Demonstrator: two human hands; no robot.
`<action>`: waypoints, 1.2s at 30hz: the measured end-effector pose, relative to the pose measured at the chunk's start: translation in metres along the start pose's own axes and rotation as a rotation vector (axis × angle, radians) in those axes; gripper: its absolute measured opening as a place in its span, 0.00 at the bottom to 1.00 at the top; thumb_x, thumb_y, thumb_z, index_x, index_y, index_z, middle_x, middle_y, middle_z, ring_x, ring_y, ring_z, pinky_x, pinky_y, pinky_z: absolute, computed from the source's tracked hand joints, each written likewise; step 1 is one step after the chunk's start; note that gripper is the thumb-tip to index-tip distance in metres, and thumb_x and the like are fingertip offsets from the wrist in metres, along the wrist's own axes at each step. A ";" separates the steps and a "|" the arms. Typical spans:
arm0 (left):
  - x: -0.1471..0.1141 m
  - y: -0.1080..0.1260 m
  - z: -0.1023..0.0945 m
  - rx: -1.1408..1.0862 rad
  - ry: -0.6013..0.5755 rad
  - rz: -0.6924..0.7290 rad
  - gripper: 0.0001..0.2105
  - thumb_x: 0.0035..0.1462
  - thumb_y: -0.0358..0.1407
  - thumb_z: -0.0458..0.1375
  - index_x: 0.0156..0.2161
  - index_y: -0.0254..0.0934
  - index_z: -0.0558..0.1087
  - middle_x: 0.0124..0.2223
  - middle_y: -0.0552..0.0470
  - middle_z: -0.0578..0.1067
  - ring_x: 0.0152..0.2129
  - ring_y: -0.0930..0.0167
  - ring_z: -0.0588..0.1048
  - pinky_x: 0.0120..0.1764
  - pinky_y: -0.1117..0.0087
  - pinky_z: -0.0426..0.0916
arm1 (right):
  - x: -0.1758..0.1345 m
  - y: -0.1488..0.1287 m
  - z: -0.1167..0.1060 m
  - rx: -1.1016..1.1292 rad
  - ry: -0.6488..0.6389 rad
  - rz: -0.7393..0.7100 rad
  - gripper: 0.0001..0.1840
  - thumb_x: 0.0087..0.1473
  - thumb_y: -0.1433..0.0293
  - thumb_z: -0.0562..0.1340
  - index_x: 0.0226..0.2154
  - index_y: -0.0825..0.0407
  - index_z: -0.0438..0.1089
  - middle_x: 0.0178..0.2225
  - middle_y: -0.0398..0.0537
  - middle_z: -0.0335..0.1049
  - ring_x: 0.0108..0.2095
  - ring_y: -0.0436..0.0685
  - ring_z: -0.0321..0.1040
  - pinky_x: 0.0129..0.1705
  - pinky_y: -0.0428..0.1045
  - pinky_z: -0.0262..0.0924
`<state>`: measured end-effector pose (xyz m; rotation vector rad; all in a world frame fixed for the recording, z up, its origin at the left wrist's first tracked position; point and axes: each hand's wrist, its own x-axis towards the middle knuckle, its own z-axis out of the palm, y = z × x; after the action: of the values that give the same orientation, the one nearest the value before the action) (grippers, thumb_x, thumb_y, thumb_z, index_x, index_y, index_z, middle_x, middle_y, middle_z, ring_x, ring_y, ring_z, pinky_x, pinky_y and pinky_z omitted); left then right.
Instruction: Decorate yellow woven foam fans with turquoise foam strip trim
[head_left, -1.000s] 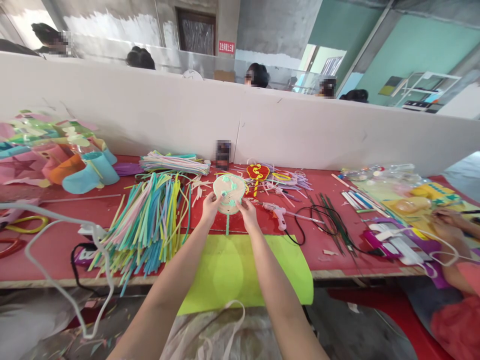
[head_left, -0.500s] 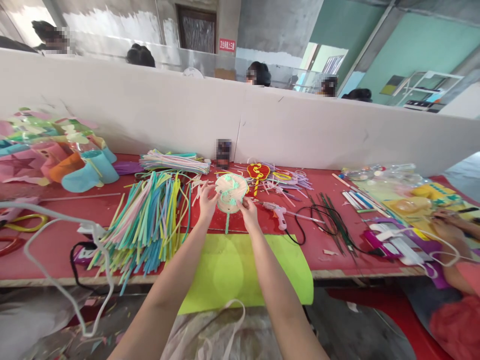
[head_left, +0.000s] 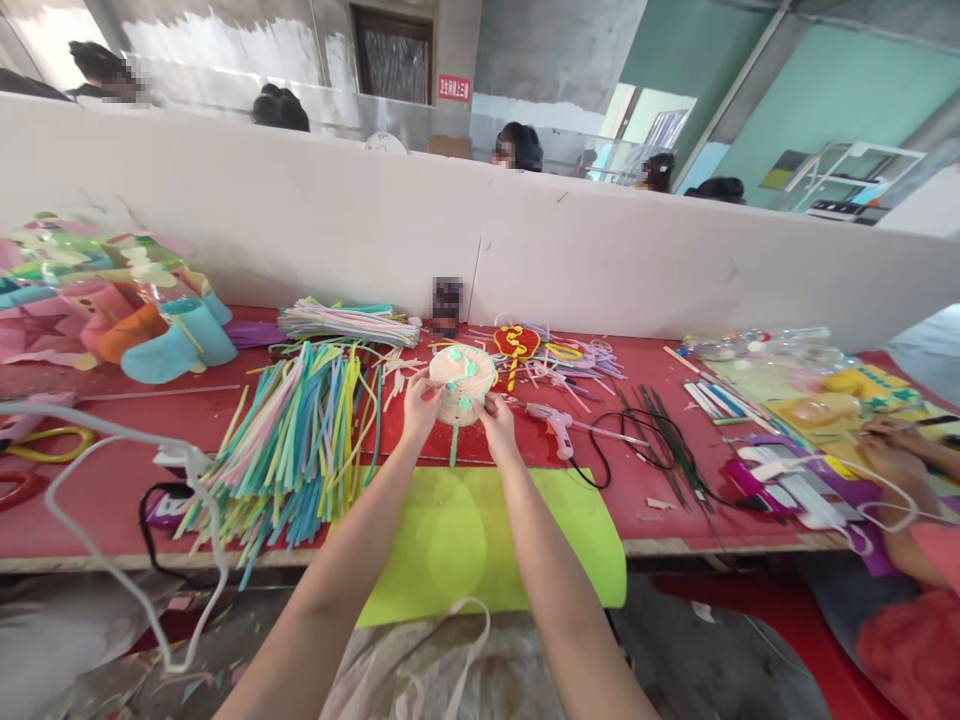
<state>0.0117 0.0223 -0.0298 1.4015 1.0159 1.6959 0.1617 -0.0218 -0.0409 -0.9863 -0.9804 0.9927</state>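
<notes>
Between my two hands is a round cream fan (head_left: 472, 372) with mint-green fuzzy trim on its face and a thin green handle pointing down. My left hand (head_left: 423, 405) pinches its lower left edge, with the fingertips reaching onto the face. At the lower right edge my right hand (head_left: 496, 424) grips it between thumb and fingers. Just behind it lies a red fan with yellow trim (head_left: 517, 343). A pink glue gun (head_left: 556, 430) rests to the right of my right hand. Below the handle, a yellow-green sheet (head_left: 480, 540) hangs over the table edge.
Pastel pipe cleaners (head_left: 292, 450) lie heaped on the left of the red table (head_left: 637, 510). Felt boots (head_left: 180, 340) stand at far left. A black cord (head_left: 600, 470) and a purple power strip (head_left: 772, 485) are on the right. A co-worker's hand (head_left: 892, 445) works at far right.
My left hand has slid slightly right and down along the fan's edge, its fingers now lower on the face. My right hand and the fan stay nearly in place.
</notes>
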 end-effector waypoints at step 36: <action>-0.012 0.010 0.010 -0.158 0.088 -0.158 0.34 0.45 0.37 0.63 0.58 0.41 0.56 0.35 0.52 0.74 0.29 0.71 0.74 0.33 0.73 0.66 | -0.001 -0.001 0.003 0.058 -0.044 0.049 0.27 0.40 0.61 0.68 0.44 0.51 0.65 0.41 0.50 0.74 0.44 0.59 0.70 0.48 0.54 0.64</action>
<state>0.0235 0.0085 -0.0246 1.1253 0.9897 1.6932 0.1587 -0.0224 -0.0394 -0.9476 -0.9628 1.0819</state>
